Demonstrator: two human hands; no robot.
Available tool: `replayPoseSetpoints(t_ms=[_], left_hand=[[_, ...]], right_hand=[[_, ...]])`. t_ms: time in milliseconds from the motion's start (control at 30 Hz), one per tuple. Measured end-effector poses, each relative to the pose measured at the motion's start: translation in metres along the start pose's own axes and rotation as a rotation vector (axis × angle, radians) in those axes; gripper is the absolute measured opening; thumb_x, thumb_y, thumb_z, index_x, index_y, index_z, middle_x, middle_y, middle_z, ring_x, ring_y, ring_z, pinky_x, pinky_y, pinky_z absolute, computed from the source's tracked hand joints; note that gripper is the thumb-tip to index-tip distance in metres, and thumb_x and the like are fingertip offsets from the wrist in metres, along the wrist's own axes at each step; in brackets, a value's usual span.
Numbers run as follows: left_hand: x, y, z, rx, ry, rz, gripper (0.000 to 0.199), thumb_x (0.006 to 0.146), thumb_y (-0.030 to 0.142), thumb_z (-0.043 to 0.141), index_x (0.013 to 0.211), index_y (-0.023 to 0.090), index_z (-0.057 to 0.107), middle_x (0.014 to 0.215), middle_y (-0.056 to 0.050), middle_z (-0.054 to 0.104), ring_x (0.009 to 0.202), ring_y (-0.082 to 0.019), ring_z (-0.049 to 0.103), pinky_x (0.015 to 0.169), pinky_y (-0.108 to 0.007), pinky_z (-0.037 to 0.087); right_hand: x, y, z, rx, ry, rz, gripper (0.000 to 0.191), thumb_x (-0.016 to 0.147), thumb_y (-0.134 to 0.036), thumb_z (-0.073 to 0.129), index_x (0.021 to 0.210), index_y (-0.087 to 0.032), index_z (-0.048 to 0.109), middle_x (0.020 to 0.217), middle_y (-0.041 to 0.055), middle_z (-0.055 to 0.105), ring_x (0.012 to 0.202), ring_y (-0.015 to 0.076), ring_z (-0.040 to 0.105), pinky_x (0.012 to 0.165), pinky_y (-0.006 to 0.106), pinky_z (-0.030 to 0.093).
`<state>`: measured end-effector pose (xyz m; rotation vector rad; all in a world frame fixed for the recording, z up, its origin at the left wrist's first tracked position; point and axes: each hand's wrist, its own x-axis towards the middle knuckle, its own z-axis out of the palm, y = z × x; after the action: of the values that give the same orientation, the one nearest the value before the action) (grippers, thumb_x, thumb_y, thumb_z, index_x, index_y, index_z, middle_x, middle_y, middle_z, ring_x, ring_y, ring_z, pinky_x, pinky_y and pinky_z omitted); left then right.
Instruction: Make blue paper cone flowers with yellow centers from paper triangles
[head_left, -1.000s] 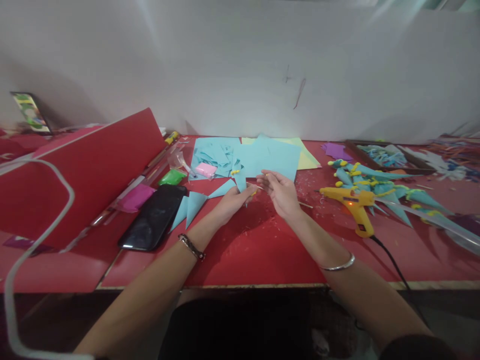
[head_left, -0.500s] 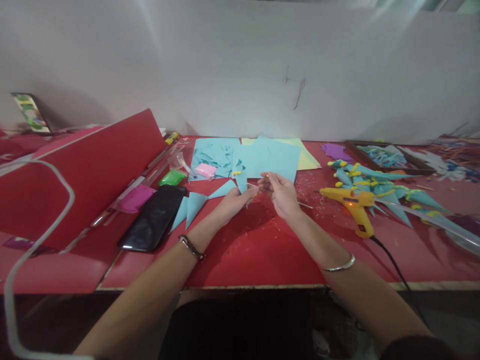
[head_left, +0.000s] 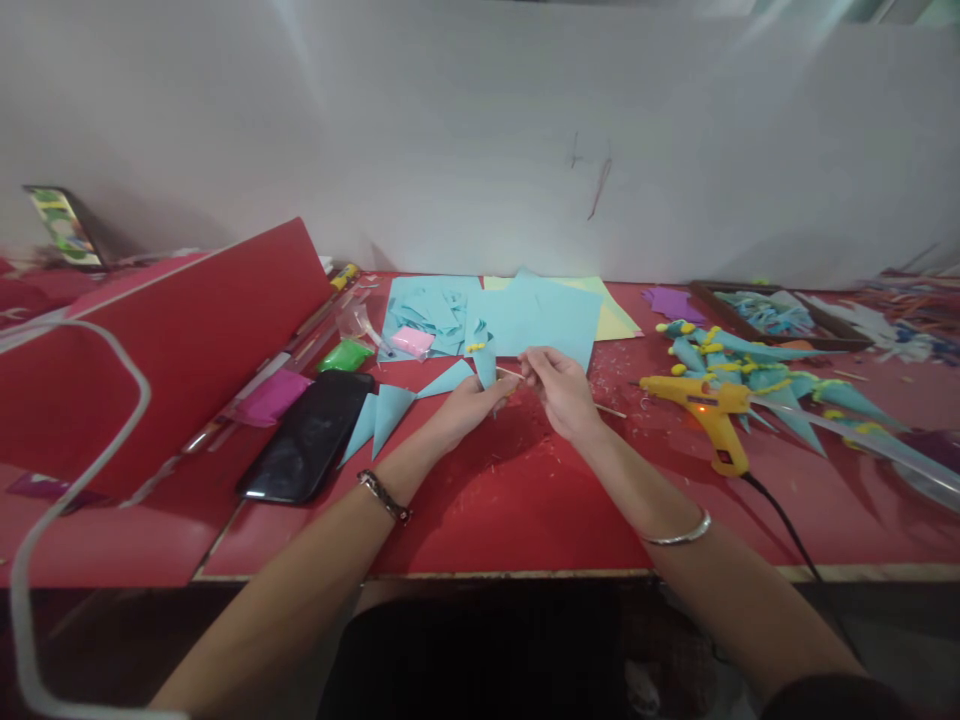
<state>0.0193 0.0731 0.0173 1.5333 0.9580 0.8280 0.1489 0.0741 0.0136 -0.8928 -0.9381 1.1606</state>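
My left hand (head_left: pixel 476 402) is closed around a light blue paper cone (head_left: pixel 486 365), which stands upright with small yellow pieces near its top. From the left fingertips a thin pale stick (head_left: pixel 510 373) runs across to my right hand (head_left: pixel 559 385). The right fingertips are pinched together at that stick; any smaller piece between them is hidden. Another length of thin stick (head_left: pixel 611 411) shows on the table past the right hand; I cannot tell whether it is the same one. More blue paper cones (head_left: pixel 391 412) lie beside my left wrist.
A yellow glue gun (head_left: pixel 701 400) with a lit red light and cord lies at right, before a pile of decorated blue cones (head_left: pixel 780 385). At left are a black phone (head_left: pixel 307 440), colored packets (head_left: pixel 345 355) and a red board (head_left: pixel 187 350). Blue sheets (head_left: pixel 555 310) lie at the back.
My right fingertips have moved slightly left and closed together at the stick; a small yellow bit seen at them before is now hidden. My left hand and cone have barely moved.
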Motion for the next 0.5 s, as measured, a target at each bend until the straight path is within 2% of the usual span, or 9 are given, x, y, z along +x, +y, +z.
replayPoseSetpoints(t_ms=[67,233,367,500], left_hand=[[-0.0006,0.0005,-0.0001,0.007,0.004,-0.008,0.033,0.076,0.045,0.044,0.058,0.018,0.039,0.052,0.005,0.034,0.048,-0.008,0.029,0.050,-0.024,0.022],[-0.0015,0.0011,-0.0002,0.037,0.000,0.010,0.037,0.077,0.044,0.043,0.053,0.018,0.034,0.051,0.005,0.031,0.047,-0.008,0.028,0.049,-0.024,0.022],[-0.0020,0.0020,0.0010,0.035,-0.001,-0.002,0.036,0.077,0.044,0.044,0.054,0.018,0.036,0.051,0.005,0.033,0.047,-0.007,0.028,0.048,-0.024,0.022],[-0.0037,0.0041,0.0023,0.026,-0.013,-0.030,0.033,0.075,0.043,0.047,0.056,0.018,0.039,0.052,0.005,0.036,0.047,-0.007,0.029,0.049,-0.024,0.024]], right_hand=[[0.0002,0.0003,0.0003,0.003,0.014,0.001,0.012,0.063,-0.028,0.066,0.068,-0.017,0.063,0.055,-0.0059,0.057,0.051,0.0038,0.050,0.055,0.018,0.042],[-0.0001,-0.0002,0.0018,0.104,0.007,0.045,0.020,0.059,-0.026,0.068,0.077,-0.018,0.063,0.071,-0.0005,0.066,0.069,0.0099,0.061,0.070,0.024,0.047],[-0.0003,-0.0014,0.0014,0.120,0.010,0.084,0.018,0.062,-0.034,0.066,0.068,-0.017,0.062,0.061,-0.0023,0.062,0.058,0.0069,0.057,0.060,0.021,0.046],[0.0014,-0.0011,-0.0003,0.075,0.062,0.029,0.018,0.059,-0.032,0.069,0.063,-0.018,0.060,0.053,-0.0068,0.055,0.047,0.0034,0.048,0.051,0.018,0.042]])
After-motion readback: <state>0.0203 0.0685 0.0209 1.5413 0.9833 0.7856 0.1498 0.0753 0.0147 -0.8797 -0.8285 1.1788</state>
